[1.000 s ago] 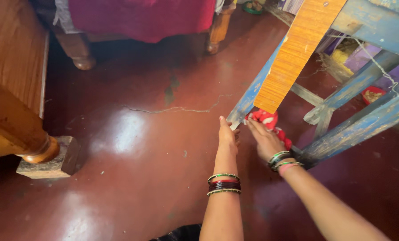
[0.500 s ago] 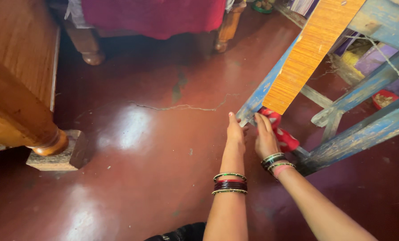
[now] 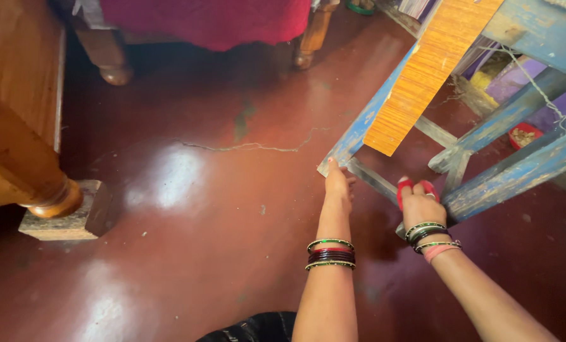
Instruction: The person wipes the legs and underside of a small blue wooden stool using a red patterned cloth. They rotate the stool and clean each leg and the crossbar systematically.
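Note:
My left hand [image 3: 337, 187] rests its fingers on the foot of a worn blue wooden table leg [image 3: 359, 130] where it meets the floor. My right hand [image 3: 418, 206] is closed around a red cloth [image 3: 411, 186] and presses it on the low blue crossbar [image 3: 375, 180] between the legs. An orange wood-grain board [image 3: 419, 76] runs down along the leg above both hands. Both wrists wear several bangles.
The floor is glossy dark red [image 3: 188, 209] with a crack across it. A wooden furniture leg on a block [image 3: 68, 212] stands at left. A bed with a magenta cover [image 3: 201, 22] is at the back. Clutter and a red bowl [image 3: 525, 135] lie under the blue frame.
My right hand has pulled the red cloth from under the orange board to the right along the crossbar and bunched it in the fist. The left hand stayed at the leg's foot.

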